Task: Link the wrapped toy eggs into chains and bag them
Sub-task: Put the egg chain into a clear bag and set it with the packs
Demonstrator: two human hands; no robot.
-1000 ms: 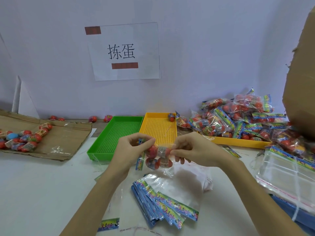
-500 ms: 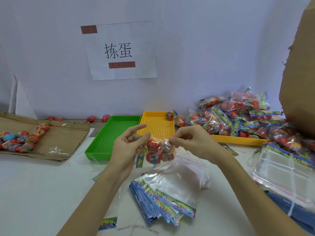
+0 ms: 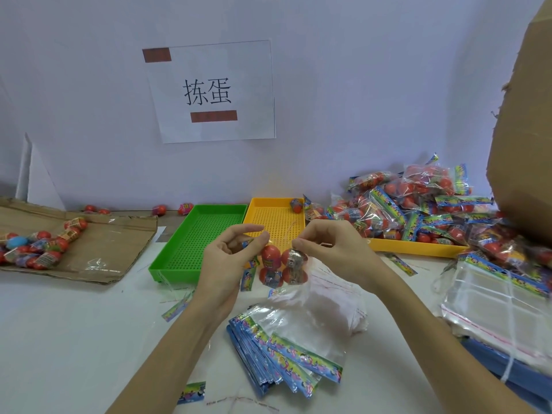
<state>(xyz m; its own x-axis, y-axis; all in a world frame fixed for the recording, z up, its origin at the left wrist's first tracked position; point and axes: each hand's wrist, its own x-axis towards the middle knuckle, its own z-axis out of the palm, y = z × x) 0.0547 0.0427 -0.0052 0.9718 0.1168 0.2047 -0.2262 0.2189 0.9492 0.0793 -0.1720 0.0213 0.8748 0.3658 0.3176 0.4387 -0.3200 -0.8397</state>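
**Red toy eggs held in a clear bag above the bench**

Red wrapped toy eggs (image 3: 282, 268), four in a tight cluster, hang inside a clear bag (image 3: 310, 282) held up between two hands over a white bench (image 3: 59, 339). The left hand (image 3: 227, 264) pinches the bag's top edge with thumb and fingertips; the right hand (image 3: 331, 252) pinches the opposite side of the opening the same way. Both arms reach in from the bottom of the view.

Judging from this, the step in hand is closing the bag's mouth. To do it well, the eggs should settle to the bottom first, the two edges should line up evenly, and the fingers should press along the strip from one end to the other.

Below the hands lies a fanned stack of empty bags (image 3: 286, 354) with colourful printed headers; the print is too small to read. Behind sit a green perforated tray (image 3: 209, 234) and a yellow tray (image 3: 274, 216). Far right, a heap of filled bags (image 3: 418, 204) covers another yellow tray. Far left, loose eggs (image 3: 38, 246) rest on flattened cardboard (image 3: 113, 243). On the wall, a paper sign (image 3: 213, 91) reads "拣蛋", with two brown bars blocking out other text.
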